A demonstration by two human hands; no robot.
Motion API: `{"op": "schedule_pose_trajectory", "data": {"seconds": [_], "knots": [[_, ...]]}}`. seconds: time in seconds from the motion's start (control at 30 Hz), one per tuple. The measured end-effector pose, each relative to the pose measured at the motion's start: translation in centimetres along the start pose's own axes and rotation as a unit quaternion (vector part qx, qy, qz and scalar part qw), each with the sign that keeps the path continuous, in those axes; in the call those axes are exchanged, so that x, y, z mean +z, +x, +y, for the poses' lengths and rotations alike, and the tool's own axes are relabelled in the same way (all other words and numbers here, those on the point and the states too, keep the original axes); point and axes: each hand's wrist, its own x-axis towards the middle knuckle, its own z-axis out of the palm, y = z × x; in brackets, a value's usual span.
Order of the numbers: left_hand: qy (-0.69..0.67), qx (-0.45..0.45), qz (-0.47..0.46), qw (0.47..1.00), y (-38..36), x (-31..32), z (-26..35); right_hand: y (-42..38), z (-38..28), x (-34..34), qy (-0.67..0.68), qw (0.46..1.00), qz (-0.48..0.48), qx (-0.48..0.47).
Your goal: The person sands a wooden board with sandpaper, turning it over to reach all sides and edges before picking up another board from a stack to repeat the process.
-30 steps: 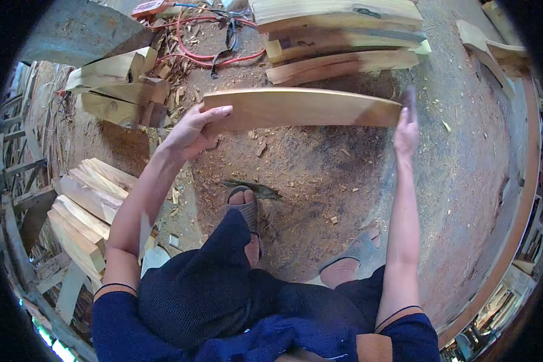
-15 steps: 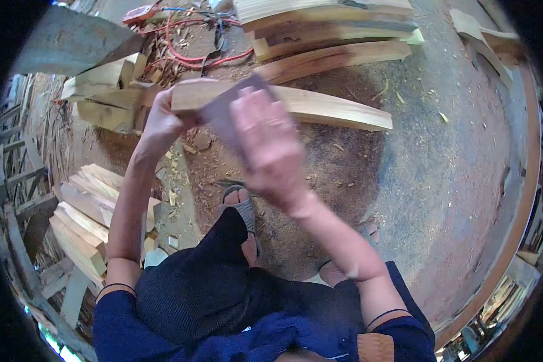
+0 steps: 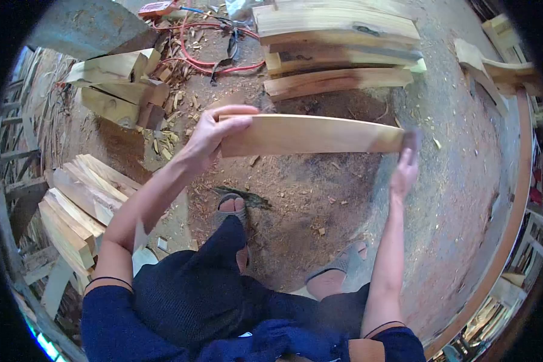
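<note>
A pale, slightly curved wooden board (image 3: 308,134) is held up in front of me, its broad face toward me. My left hand (image 3: 211,136) grips its left end, thumb on the near face and fingers over the top edge. My right hand (image 3: 406,172) is at the board's far right end, closed on a dark piece of sandpaper (image 3: 410,139) that is pressed against that end. Motion blurs the sandpaper and fingertips, and part of the sandpaper is hidden behind the board.
Stacked curved boards (image 3: 341,81) lie on the floor ahead. Wood blocks (image 3: 111,105) sit at the left, and more cut pieces (image 3: 72,223) lie by my left arm. A red hose (image 3: 190,57) curls among shavings. My sandalled feet (image 3: 232,208) rest on the dusty floor.
My right hand and the sandpaper have moved from the board's left part to its right end. The board has turned to show its broad face, and my left hand has shifted right.
</note>
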Motion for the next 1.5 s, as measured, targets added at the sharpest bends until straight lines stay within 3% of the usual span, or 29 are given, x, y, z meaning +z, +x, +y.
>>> {"op": "schedule_pose_trajectory", "data": {"seconds": [0.07,0.1,0.17,0.2,0.23,0.3,0.33,0.4,0.5,0.57,0.67,0.73,0.87,0.93,1.0,1.07,1.13,1.2,1.3,1.37,1.43,1.5], "knots": [[-0.021,0.004,-0.004,1.0,0.8,-0.1,1.5,1.3,1.7,-1.4,0.027,0.978,0.046,0.2],[-0.043,0.008,-0.015,0.999,1.5,-0.2,2.1,1.5,1.9,-0.9,0.032,0.978,0.043,0.2],[-0.051,0.01,-0.017,0.999,3.0,0.5,2.4,1.4,1.2,-0.2,0.281,0.928,0.212,0.119],[-0.088,0.041,-0.015,0.995,4.3,0.9,1.8,1.6,2.0,-0.3,0.163,0.949,0.188,0.195],[-0.127,0.075,-0.013,0.989,5.8,1.3,1.3,1.8,2.3,0.4,0.165,0.949,0.189,0.193],[-0.171,0.067,-0.004,0.983,8.1,2.0,0.1,2.0,2.0,2.4,0.301,0.915,0.195,0.183],[-0.16,0.043,0.043,0.985,9.0,2.2,-0.4,1.6,-0.9,3.0,0.326,0.906,0.209,0.17],[-0.193,-0.019,0.13,0.972,8.8,3.3,0.4,0.8,-3.0,4.0,0.339,0.909,0.178,0.164],[-0.188,-0.04,0.174,0.966,9.6,2.1,-1.7,-0.3,-3.7,5.7,0.382,0.905,0.114,0.152],[-0.199,0.0,0.108,0.974,7.2,3.2,0.3,-1.5,-3.6,7.3,0.289,0.938,0.03,0.189],[-0.171,0.006,0.1,0.98,6.7,2.0,-0.2,-2.3,-6.9,8.9,0.348,0.916,-0.057,0.189],[-0.145,0.013,0.097,0.985,5.0,0.4,-0.4,-2.2,-6.9,10.2,0.381,0.903,-0.063,0.185],[-0.062,0.134,0.371,0.917,1.0,-4.4,-1.8,-2.0,-7.1,11.4,0.395,0.895,-0.067,0.194],[-0.027,0.133,0.563,0.815,-0.5,-9.4,-2.8,-1.9,-6.7,11.6,0.385,0.899,-0.069,0.197],[0.076,0.069,0.764,0.637,0.0,-16.4,-4.3,-2.1,-6.3,11.9,0.375,0.901,-0.075,0.203],[0.014,0.002,0.775,0.632,0.2,-22.2,-3.3,-2.2,-6.0,12.1,0.369,0.905,-0.076,0.198],[-0.071,0.014,0.71,0.7,1.1,-27.1,-2.8,-2.3,-6.2,12.0,0.363,0.907,-0.073,0.199],[-0.085,0.054,0.691,0.716,4.1,-33.0,-5.6,-2.2,-6.8,11.9,0.358,0.91,-0.064,0.199],[-0.068,0.072,0.671,0.735,3.2,-34.0,-5.7,-1.8,-7.5,11.5,0.368,0.905,-0.058,0.207],[-0.118,0.046,0.624,0.771,0.4,-32.4,-4.4,-1.5,-7.3,11.4,0.376,0.908,-0.041,0.182],[-0.143,0.024,0.603,0.784,-0.9,-34.6,-5.4,-1.5,-7.0,11.1,0.365,0.91,-0.047,0.19],[-0.278,-0.012,0.441,0.853,-1.6,-37.4,-6.6,-1.5,-6.4,11.1,0.357,0.912,-0.059,0.194]]}}
